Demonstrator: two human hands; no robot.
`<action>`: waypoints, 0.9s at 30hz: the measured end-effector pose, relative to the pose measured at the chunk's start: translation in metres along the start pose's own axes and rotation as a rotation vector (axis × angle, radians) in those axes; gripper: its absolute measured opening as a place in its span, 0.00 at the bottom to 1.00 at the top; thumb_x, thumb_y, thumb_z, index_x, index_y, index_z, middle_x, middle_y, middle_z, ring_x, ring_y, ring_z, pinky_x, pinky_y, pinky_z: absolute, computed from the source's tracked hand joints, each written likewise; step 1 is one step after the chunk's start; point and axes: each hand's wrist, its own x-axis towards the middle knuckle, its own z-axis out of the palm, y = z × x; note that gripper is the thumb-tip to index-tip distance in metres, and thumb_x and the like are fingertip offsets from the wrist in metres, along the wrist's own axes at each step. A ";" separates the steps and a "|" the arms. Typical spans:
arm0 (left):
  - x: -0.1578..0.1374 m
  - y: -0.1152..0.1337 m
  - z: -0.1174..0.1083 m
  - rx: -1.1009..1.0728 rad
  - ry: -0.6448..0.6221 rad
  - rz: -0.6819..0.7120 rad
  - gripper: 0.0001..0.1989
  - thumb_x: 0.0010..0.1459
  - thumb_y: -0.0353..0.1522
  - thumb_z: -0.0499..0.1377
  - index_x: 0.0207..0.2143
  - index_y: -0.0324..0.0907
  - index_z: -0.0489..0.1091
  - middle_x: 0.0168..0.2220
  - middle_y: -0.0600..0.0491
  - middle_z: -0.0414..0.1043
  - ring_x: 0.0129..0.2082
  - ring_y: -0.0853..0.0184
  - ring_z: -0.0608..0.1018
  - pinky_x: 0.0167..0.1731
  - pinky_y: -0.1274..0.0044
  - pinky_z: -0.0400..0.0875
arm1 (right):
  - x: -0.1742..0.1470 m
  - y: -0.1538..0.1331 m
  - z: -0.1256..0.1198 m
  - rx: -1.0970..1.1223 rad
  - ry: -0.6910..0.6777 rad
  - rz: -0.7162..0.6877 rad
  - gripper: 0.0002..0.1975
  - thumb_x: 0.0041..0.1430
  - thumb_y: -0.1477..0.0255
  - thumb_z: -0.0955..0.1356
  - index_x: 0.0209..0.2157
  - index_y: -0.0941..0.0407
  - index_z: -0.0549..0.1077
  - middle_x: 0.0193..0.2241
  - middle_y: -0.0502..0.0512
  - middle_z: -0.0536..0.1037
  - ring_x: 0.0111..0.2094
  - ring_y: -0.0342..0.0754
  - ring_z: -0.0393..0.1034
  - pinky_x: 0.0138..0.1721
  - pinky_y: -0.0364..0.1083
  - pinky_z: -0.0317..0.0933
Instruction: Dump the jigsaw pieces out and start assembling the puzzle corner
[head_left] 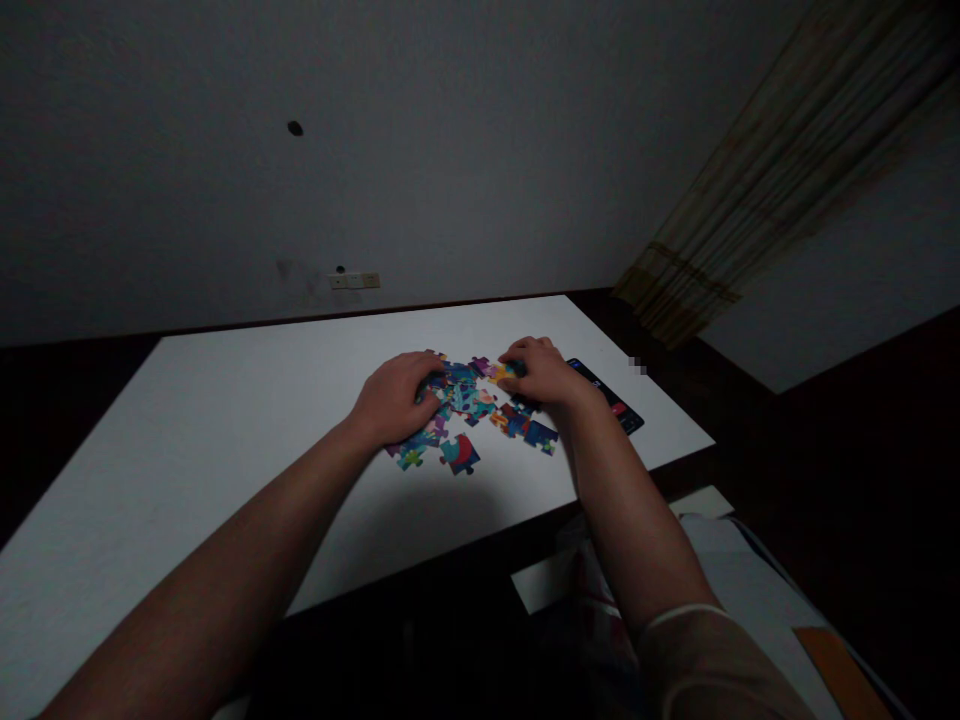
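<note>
Colourful jigsaw puzzle pieces (465, 398) lie in a loose cluster on the white table, some overlapping. My left hand (397, 398) rests over the cluster's left side, thumb and fingers apart and curved around pieces. Across from it, my right hand (536, 370) is at the right side, with thumb and forefinger spread around a yellow puzzle piece (501, 373). Pieces under both palms are partly hidden. A blue and red puzzle piece (460, 454) sits apart at the near side, and a dark blue puzzle piece (541, 436) lies below my right hand.
A dark phone or tablet (621, 408) with a lit screen lies right of my right hand, partly covered by my forearm. The white table (247, 400) reaches toward a grey wall with sockets (354, 282). A curtain (697, 250) hangs at right.
</note>
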 end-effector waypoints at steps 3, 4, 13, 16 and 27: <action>0.000 -0.002 -0.001 0.021 0.014 -0.058 0.22 0.54 0.33 0.53 0.54 0.49 0.63 0.56 0.52 0.67 0.55 0.59 0.69 0.56 0.63 0.63 | -0.001 0.000 0.000 0.009 -0.002 -0.033 0.18 0.52 0.59 0.70 0.45 0.47 0.74 0.50 0.57 0.68 0.52 0.60 0.58 0.54 0.59 0.55; 0.000 -0.003 -0.001 0.028 0.015 -0.080 0.23 0.55 0.34 0.53 0.54 0.49 0.63 0.56 0.52 0.67 0.55 0.58 0.69 0.56 0.63 0.63 | -0.001 -0.002 0.000 0.013 -0.008 -0.046 0.17 0.52 0.60 0.70 0.45 0.48 0.74 0.49 0.57 0.68 0.52 0.59 0.59 0.54 0.58 0.55; 0.001 -0.004 -0.001 0.031 0.002 -0.163 0.22 0.56 0.35 0.52 0.55 0.48 0.64 0.54 0.50 0.69 0.52 0.57 0.71 0.52 0.64 0.65 | -0.006 -0.018 -0.005 0.040 -0.072 -0.102 0.18 0.50 0.65 0.72 0.45 0.49 0.72 0.47 0.57 0.70 0.51 0.57 0.61 0.52 0.56 0.58; 0.001 -0.003 -0.002 0.027 -0.005 -0.174 0.22 0.56 0.35 0.51 0.55 0.49 0.64 0.54 0.50 0.69 0.52 0.57 0.71 0.53 0.64 0.64 | -0.008 -0.015 -0.009 0.039 -0.071 -0.140 0.20 0.51 0.60 0.72 0.47 0.47 0.73 0.51 0.56 0.68 0.53 0.59 0.59 0.56 0.58 0.54; -0.001 -0.013 0.006 0.021 0.053 -0.103 0.21 0.56 0.36 0.51 0.53 0.48 0.64 0.51 0.49 0.70 0.49 0.55 0.72 0.48 0.61 0.67 | -0.014 -0.028 -0.012 0.117 -0.089 -0.104 0.18 0.48 0.67 0.73 0.42 0.49 0.72 0.48 0.56 0.70 0.52 0.56 0.61 0.54 0.55 0.58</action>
